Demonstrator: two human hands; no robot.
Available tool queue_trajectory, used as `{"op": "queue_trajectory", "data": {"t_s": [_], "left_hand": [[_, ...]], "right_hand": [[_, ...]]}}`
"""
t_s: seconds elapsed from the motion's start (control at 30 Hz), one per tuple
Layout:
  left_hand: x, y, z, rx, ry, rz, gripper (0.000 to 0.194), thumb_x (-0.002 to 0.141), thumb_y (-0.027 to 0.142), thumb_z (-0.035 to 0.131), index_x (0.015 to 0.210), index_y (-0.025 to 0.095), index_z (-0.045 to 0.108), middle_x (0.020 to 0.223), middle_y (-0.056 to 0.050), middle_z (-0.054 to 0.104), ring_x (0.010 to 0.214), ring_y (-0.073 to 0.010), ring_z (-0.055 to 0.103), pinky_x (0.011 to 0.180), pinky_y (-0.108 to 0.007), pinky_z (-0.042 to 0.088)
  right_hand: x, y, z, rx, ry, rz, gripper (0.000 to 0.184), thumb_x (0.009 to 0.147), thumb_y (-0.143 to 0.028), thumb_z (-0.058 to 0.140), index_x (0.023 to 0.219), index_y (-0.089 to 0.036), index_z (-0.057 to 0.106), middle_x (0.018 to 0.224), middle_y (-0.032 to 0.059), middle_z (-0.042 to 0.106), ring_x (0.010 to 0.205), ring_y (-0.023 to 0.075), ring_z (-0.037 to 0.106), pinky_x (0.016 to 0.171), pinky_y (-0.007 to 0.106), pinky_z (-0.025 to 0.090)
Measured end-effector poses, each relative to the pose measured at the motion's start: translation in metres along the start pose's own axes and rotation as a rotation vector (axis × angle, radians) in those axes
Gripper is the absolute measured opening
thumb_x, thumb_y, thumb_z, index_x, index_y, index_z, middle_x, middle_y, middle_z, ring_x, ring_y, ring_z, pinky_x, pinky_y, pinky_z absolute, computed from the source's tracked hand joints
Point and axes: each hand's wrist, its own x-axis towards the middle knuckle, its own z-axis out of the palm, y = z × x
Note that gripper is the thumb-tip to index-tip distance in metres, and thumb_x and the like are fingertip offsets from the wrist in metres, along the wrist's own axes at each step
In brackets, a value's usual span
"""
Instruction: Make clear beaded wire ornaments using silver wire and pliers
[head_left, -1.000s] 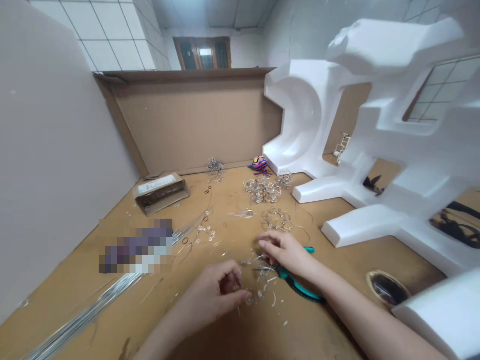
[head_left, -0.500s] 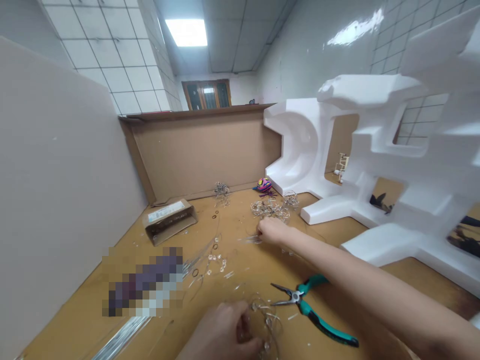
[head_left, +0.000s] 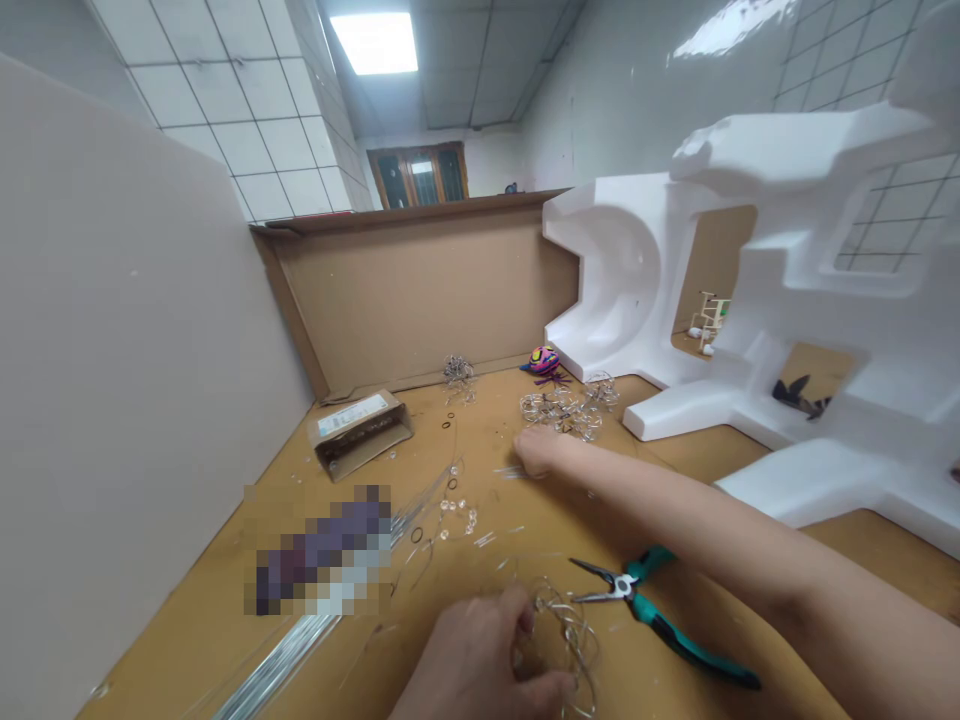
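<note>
Beaded wire tangle pinched in the curled fingers of the left hand, low over the tan worktop, just beside teal-handled needle-nose pliers. Right hand outstretched, fingertips bunched near wire clusters; any hold there unclear.

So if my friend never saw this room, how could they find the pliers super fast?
Look for the big white foam on the right side of the table. Closer to you, just below the right arm, lie the pliers. They're the only thing there with teal handles, right beside the wire tangle in the left hand.
</note>
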Motion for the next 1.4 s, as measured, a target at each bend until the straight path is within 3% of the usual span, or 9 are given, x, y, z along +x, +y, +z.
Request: {"op": "queue_trajectory", "data": {"t_s": [0.2, 0.3, 0.4, 0.53, 0.7, 0.97, 1.1, 1.23, 1.4], "left_hand": [[-0.007, 0.004, -0.011, 0.111, 0.174, -0.015, 0.018, 0.072, 0.039, 0.057, 0.074, 0.021, 0.054, 0.072, 0.0, 0.06, 0.065, -0.0176, 0.053, 0.055, -0.026, 0.033], [0.009, 0.011, -0.019, 0.284, 0.314, 0.037, 0.017, 0.083, 0.026, 0.042, 0.082, 0.019, 0.057, 0.091, -0.008, 0.06, 0.084, -0.0229, 0.056, 0.068, -0.032, 0.039], [0.038, 0.02, -0.028, 0.451, 0.387, 0.12, 0.026, 0.084, 0.013, 0.034, 0.092, 0.016, 0.059, 0.096, -0.012, 0.06, 0.092, -0.0245, 0.057, 0.077, -0.034, 0.04], [0.073, 0.03, -0.033, 0.508, 0.348, 0.118, 0.021, 0.077, 0.012, 0.045, 0.089, 0.015, 0.062, 0.086, -0.013, 0.066, 0.082, -0.0241, 0.061, 0.071, -0.031, 0.043], [0.08, 0.028, -0.028, 0.465, 0.278, 0.146, 0.014, 0.074, 0.015, 0.05, 0.078, 0.018, 0.063, 0.077, -0.008, 0.068, 0.073, -0.0206, 0.063, 0.064, -0.026, 0.042], [0.076, 0.022, -0.019, 0.272, 0.244, 0.204, 0.014, 0.073, 0.012, 0.048, 0.07, 0.017, 0.061, 0.082, -0.01, 0.066, 0.079, -0.021, 0.06, 0.07, -0.028, 0.04], [0.08, 0.011, -0.021, 0.061, 0.214, 0.23, 0.012, 0.07, 0.014, 0.052, 0.059, 0.017, 0.055, 0.065, -0.003, 0.06, 0.065, -0.0158, 0.057, 0.063, -0.024, 0.04], [0.08, 0.0, -0.02, -0.255, 0.2, 0.2, 0.015, 0.076, 0.03, 0.049, 0.069, 0.017, 0.051, 0.05, 0.005, 0.048, 0.04, -0.0095, 0.046, 0.045, -0.021, 0.038], [0.067, 0.002, -0.012, -0.625, 0.263, 0.199, 0.032, 0.073, 0.047, 0.053, 0.076, 0.016, 0.048, 0.054, 0.006, 0.047, 0.042, -0.0071, 0.046, 0.044, -0.02, 0.042]], "right_hand": [[-0.008, 0.014, -0.015, 0.066, -0.201, -0.06, 0.032, 0.086, -0.032, 0.052, 0.113, -0.015, 0.052, 0.113, 0.0071, 0.054, 0.095, 0.0203, 0.056, 0.078, 0.039, 0.049], [-0.028, 0.015, -0.022, 0.104, -0.197, -0.12, 0.032, 0.086, -0.032, 0.052, 0.113, -0.015, 0.053, 0.114, 0.0068, 0.054, 0.095, 0.0204, 0.056, 0.078, 0.038, 0.049], [-0.053, 0.004, -0.028, 0.125, -0.126, -0.174, 0.027, 0.085, -0.03, 0.053, 0.106, -0.013, 0.057, 0.103, 0.0056, 0.06, 0.086, 0.0179, 0.059, 0.072, 0.034, 0.05], [-0.082, -0.013, -0.029, 0.128, 0.019, -0.21, 0.019, 0.071, -0.015, 0.057, 0.084, -0.01, 0.069, 0.063, 0.003, 0.064, 0.059, 0.0147, 0.059, 0.055, 0.023, 0.044], [-0.1, -0.014, -0.017, 0.115, 0.107, -0.248, 0.019, 0.062, -0.014, 0.055, 0.072, -0.008, 0.07, 0.056, 0.0069, 0.064, 0.051, 0.015, 0.055, 0.05, 0.023, 0.038], [-0.111, -0.005, -0.002, 0.238, 0.128, -0.31, 0.018, 0.058, -0.01, 0.054, 0.069, -0.01, 0.069, 0.056, 0.0039, 0.062, 0.052, 0.0124, 0.049, 0.05, 0.023, 0.033], [-0.116, 0.001, 0.005, 0.405, 0.188, -0.341, 0.013, 0.057, -0.008, 0.056, 0.064, -0.012, 0.066, 0.056, 0.0014, 0.06, 0.056, 0.0115, 0.048, 0.054, 0.023, 0.034], [-0.117, 0.011, 0.016, 0.69, 0.165, -0.38, 0.01, 0.065, -0.016, 0.056, 0.072, -0.013, 0.063, 0.059, 0.0002, 0.06, 0.056, 0.0098, 0.052, 0.055, 0.021, 0.04], [-0.124, 0.011, 0.034, 1.053, 0.143, -0.428, 0.023, 0.077, -0.034, 0.052, 0.087, -0.014, 0.058, 0.071, 0.0024, 0.062, 0.06, 0.0084, 0.057, 0.06, 0.023, 0.047]]}}
